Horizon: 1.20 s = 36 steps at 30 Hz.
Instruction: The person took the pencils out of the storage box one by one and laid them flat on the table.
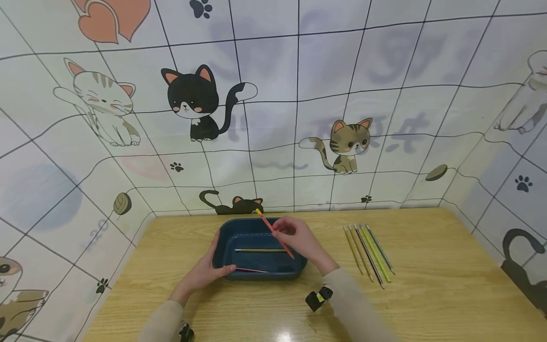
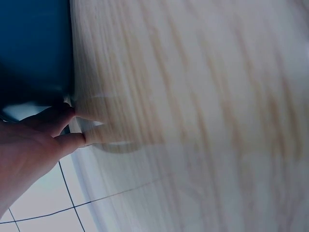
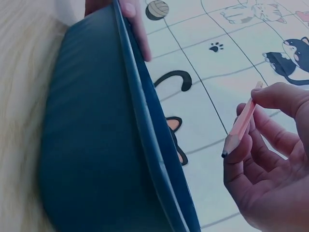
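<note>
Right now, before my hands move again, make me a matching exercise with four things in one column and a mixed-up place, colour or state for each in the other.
Column one
1. red pencil
2. left hand
3. tub
4. row of pencils

Column two
A. lying on the table, to the right of the tub in the head view
B. dark blue all over
C. held in the fingers of the right hand
D. gripping the tub's left edge

Right pairs: 1-C, 2-D, 3-B, 4-A.
</note>
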Each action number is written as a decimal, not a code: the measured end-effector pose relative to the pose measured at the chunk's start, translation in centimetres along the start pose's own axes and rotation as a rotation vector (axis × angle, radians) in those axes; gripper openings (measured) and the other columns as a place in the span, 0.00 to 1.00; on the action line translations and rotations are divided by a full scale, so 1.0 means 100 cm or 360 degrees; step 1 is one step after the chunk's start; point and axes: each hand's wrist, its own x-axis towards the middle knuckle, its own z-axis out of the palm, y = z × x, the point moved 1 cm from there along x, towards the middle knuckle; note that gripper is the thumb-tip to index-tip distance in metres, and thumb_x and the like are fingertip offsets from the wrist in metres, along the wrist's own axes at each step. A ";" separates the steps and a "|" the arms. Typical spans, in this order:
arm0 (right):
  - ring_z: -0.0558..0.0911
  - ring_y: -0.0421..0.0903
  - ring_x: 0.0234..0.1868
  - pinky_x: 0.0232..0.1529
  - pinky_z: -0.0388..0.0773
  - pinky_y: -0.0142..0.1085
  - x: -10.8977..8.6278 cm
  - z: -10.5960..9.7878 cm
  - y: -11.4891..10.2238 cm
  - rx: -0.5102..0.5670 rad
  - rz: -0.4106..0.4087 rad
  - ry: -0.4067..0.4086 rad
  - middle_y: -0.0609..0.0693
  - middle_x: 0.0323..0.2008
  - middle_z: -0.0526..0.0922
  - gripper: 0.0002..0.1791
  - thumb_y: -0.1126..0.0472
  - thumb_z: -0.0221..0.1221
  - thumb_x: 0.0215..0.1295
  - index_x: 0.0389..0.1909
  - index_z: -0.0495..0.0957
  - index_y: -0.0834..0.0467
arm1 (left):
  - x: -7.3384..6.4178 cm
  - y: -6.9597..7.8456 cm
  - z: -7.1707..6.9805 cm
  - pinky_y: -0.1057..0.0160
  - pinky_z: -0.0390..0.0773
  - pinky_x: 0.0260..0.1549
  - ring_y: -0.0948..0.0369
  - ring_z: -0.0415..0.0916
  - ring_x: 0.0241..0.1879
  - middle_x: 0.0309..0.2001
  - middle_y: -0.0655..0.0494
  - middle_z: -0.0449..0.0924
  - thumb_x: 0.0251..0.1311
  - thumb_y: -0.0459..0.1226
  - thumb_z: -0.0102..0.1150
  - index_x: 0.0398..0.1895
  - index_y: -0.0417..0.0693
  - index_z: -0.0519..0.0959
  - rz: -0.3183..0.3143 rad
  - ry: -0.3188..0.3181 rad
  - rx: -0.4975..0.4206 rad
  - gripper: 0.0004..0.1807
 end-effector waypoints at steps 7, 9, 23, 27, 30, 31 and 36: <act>0.79 0.63 0.38 0.37 0.76 0.40 -0.009 -0.022 0.008 -0.0076 0.0033 0.0022 0.65 0.37 0.81 0.08 0.70 0.58 0.66 0.43 0.77 0.71 | -0.002 0.000 0.000 0.38 0.44 0.65 0.40 0.36 0.72 0.76 0.41 0.32 0.56 0.46 0.69 0.77 0.52 0.31 0.0001 -0.0002 -0.0007 0.61; 0.79 0.64 0.39 0.37 0.76 0.41 -0.011 -0.030 0.019 -0.0094 0.0040 0.0034 0.65 0.37 0.81 0.08 0.70 0.58 0.66 0.43 0.77 0.70 | -0.003 0.001 0.000 0.38 0.43 0.65 0.40 0.36 0.72 0.76 0.41 0.32 0.56 0.46 0.69 0.77 0.52 0.31 0.0003 -0.0001 -0.0003 0.61; 0.80 0.49 0.34 0.33 0.77 0.35 -0.040 -0.082 0.063 -0.0360 0.0038 0.0148 0.55 0.35 0.82 0.04 0.68 0.60 0.65 0.38 0.79 0.64 | -0.002 0.002 -0.001 0.39 0.44 0.66 0.41 0.37 0.72 0.76 0.42 0.32 0.56 0.46 0.69 0.77 0.52 0.31 0.0003 0.0002 0.0029 0.61; 0.80 0.49 0.34 0.33 0.77 0.36 -0.050 -0.099 0.073 -0.0470 0.0078 0.0117 0.55 0.35 0.82 0.05 0.68 0.60 0.66 0.39 0.78 0.66 | -0.001 0.002 -0.001 0.39 0.44 0.66 0.40 0.36 0.72 0.76 0.40 0.32 0.56 0.46 0.69 0.77 0.50 0.31 0.0016 0.0011 0.0032 0.61; 0.79 0.48 0.35 0.33 0.76 0.37 -0.057 -0.114 0.082 -0.0551 0.0127 0.0108 0.54 0.36 0.81 0.07 0.65 0.59 0.67 0.40 0.78 0.66 | -0.001 0.002 -0.001 0.39 0.44 0.66 0.41 0.36 0.72 0.76 0.40 0.31 0.56 0.46 0.69 0.77 0.50 0.31 0.0018 0.0010 0.0024 0.61; 0.79 0.48 0.35 0.33 0.76 0.37 -0.060 -0.118 0.084 -0.0578 0.0145 0.0112 0.53 0.36 0.81 0.07 0.65 0.59 0.67 0.41 0.78 0.65 | -0.001 0.002 -0.001 0.39 0.43 0.66 0.41 0.36 0.72 0.76 0.41 0.31 0.56 0.46 0.69 0.77 0.50 0.31 0.0016 0.0006 0.0021 0.61; 0.78 0.48 0.36 0.31 0.76 0.37 -0.073 -0.137 0.091 -0.0623 0.0237 0.0145 0.52 0.37 0.80 0.09 0.63 0.59 0.67 0.43 0.78 0.64 | -0.001 0.002 -0.001 0.39 0.43 0.66 0.41 0.35 0.73 0.76 0.42 0.31 0.56 0.46 0.68 0.77 0.52 0.31 -0.0010 -0.0006 0.0007 0.61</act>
